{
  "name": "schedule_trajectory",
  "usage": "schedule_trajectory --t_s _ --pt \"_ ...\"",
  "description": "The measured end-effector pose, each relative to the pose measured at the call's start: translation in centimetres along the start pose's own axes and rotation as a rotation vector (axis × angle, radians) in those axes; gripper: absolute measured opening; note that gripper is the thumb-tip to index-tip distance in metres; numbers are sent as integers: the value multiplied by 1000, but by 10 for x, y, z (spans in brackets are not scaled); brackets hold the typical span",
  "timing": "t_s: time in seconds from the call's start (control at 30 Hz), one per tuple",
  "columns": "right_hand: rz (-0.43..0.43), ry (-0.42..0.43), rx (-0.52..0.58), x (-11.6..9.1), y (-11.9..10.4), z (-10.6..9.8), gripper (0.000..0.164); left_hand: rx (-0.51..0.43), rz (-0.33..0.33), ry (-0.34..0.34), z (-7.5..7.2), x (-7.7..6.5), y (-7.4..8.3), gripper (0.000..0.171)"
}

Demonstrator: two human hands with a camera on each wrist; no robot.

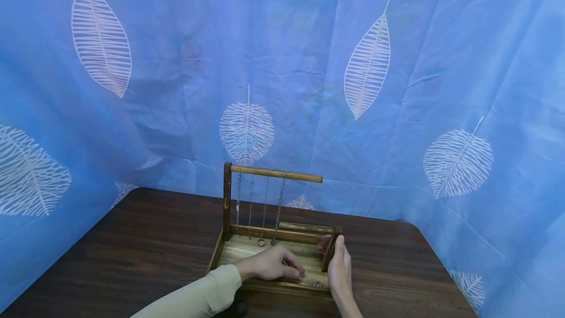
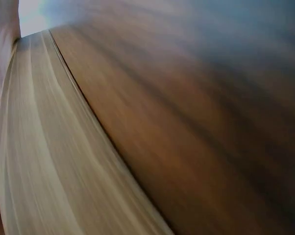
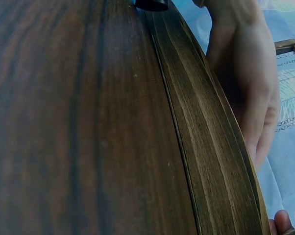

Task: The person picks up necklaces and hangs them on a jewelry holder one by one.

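A wooden jewelry stand (image 1: pixel 247 286) with a shallow tray sits on the dark table. Several chain necklaces (image 1: pixel 280 205) hang from its upper bar (image 1: pixel 278 173), one with a ring-shaped pendant (image 1: pixel 261 242). My left hand (image 1: pixel 273 263) reaches over the tray's front wall (image 2: pixel 49 137), thumb and fingertips together around a small dark piece close to the tray floor; its kind I cannot tell. Near the tray's front right corner lies a small shiny piece (image 1: pixel 317 284). My right hand (image 1: pixel 341 269) grips the short right post (image 1: pixel 331 251), thumb outside and fingers partly hidden behind it.
A lower bar (image 1: pixel 309 227) runs from the short post along the back of the stand. The dark wood table (image 1: pixel 397 269) extends to both sides. Behind it hangs a blue leaf-print curtain (image 1: pixel 300 72). A black object (image 3: pixel 151 4) shows at the right wrist view's top.
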State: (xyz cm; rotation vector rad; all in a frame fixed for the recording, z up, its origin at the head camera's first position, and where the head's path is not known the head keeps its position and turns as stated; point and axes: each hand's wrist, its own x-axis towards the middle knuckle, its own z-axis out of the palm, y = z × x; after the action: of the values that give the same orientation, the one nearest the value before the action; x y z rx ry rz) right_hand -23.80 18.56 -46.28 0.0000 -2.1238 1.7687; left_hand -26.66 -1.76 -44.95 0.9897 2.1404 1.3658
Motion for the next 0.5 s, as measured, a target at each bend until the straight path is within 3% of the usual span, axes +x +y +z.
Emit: schedule_trajectory --t_s 0.27,0.5 --pt "-2 0 -1 0 -1 0 65 -9 28 -31 16 20 -1 16" --pt "-1 -6 7 1 -1 -1 68 -33 30 -11 26 31 -3 11"
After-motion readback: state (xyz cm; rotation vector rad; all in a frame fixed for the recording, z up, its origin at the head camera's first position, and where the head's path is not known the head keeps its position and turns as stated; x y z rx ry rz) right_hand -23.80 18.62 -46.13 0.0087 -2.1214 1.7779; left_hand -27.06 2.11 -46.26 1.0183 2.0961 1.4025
